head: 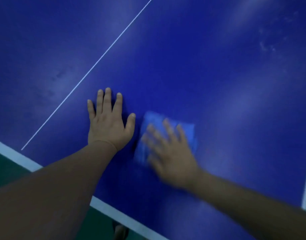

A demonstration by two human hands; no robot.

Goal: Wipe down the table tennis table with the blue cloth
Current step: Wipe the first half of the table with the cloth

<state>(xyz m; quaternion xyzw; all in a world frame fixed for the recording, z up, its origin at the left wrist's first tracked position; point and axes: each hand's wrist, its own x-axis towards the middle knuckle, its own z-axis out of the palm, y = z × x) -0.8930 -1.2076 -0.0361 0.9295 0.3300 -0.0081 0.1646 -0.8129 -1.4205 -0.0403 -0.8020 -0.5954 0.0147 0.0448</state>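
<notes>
Right hand (169,153) pressed flat on the blue cloth (186,130), and the left hand (107,125) was planted on the table tennis table (218,66)!

The cloth lay low in the middle of the frame, on the dark blue table just right of the left hand and apart from it. The right hand covered its lower left part, fingers spread and straight: an open grip, pressing rather than clutching, though hand and cloth were both blurred. The left hand sat palm down with its fingers splayed, grip open and holding nothing. The thin white centre line (96,64) ran from the top middle down to the lower left. A broad white edge band (13,153) crossed the lower left corner, with green floor (6,172) beyond it. Pale marks (266,45) speckled the table at upper right.
</notes>
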